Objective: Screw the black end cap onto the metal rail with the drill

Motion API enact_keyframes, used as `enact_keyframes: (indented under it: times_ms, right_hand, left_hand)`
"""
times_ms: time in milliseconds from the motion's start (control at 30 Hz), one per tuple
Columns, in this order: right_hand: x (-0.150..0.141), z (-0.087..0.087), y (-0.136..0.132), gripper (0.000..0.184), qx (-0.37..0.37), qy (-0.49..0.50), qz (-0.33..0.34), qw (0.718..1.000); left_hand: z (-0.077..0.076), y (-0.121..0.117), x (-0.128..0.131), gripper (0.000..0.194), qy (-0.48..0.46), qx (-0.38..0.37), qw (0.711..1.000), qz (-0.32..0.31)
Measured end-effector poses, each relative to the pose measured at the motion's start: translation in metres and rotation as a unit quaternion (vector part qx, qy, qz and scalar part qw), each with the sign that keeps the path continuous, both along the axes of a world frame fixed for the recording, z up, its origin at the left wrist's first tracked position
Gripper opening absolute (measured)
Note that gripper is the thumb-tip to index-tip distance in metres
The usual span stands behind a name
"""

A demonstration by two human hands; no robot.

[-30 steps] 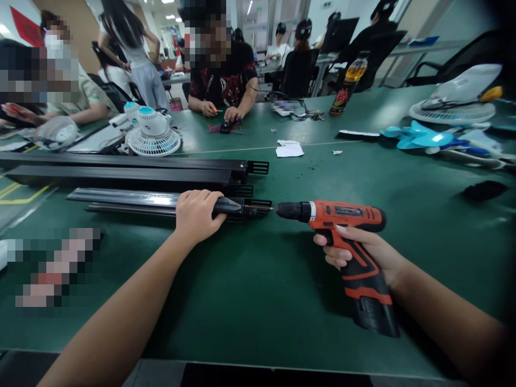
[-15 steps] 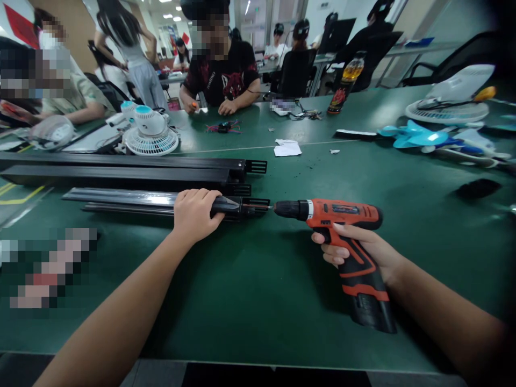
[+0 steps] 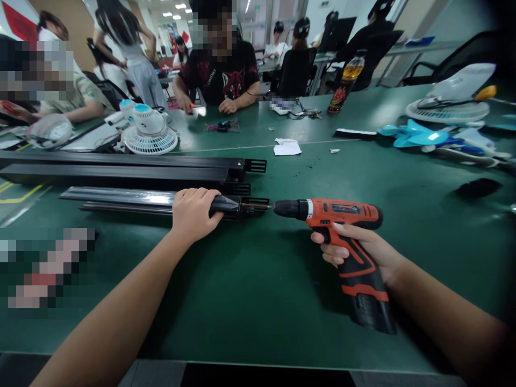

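Note:
My left hand is wrapped over a long dark plastic-wrapped bar near its right end. A slotted black bracket sticks out of that end. In my right hand is an orange and black cordless drill, its fingers around the grip and one by the trigger. The drill's chuck points left, and its thin bit reaches the slotted bracket. Whether the bit sits in a screw is too small to tell.
Several black bars with slotted ends lie just behind. White fans, blue fan blades, a drink bottle and paper scraps are on the green table. Across it sits a person with an orange-handled tool.
My left hand and the wrapped bar have shifted very slightly left. The drill stays nearly still. Across the table, the person's hand with the orange tool has moved left.

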State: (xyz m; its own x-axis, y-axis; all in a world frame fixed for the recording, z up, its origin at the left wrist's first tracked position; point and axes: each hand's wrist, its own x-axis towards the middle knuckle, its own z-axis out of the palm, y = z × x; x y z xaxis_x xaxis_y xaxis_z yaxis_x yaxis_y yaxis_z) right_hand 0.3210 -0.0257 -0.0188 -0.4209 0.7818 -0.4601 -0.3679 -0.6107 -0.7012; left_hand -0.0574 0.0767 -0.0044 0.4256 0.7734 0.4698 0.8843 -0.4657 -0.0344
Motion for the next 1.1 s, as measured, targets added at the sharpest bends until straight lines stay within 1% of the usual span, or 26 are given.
enact_keyframes:
  times_ms: [433, 667, 833, 933, 1033, 1100]
  right_hand:
    - [-0.006, 0.005, -0.003, 0.036, 0.035, 0.008, -0.010, 0.999]
    - [-0.003, 0.004, -0.002, 0.034, 0.028, 0.013, 0.008, 0.999]
    - [-0.001, -0.003, -0.002, 0.036, 0.028, 0.016, -0.013, 0.999]
    - [0.001, -0.005, -0.003, 0.042, 0.023, 0.020, -0.031, 0.999]
    - [0.002, -0.004, -0.003, 0.046, 0.012, 0.023, -0.039, 0.999]
    - [0.002, -0.003, -0.003, 0.045, 0.007, 0.026, -0.037, 0.999]
  left_hand:
    - [0.000, 0.000, 0.003, 0.029, -0.008, 0.006, 1.000, 0.004]
    - [0.002, 0.000, 0.002, 0.028, 0.002, 0.007, 1.000, 0.004]
    - [0.003, 0.000, 0.002, 0.029, 0.006, 0.002, 1.000, 0.001]
    - [0.003, 0.000, 0.001, 0.031, 0.008, -0.003, 1.000, 0.000]
    - [0.003, 0.000, 0.001, 0.033, 0.010, -0.007, 1.000, -0.003]
    - [0.003, 0.000, 0.000, 0.033, 0.012, -0.006, 1.000, -0.004]
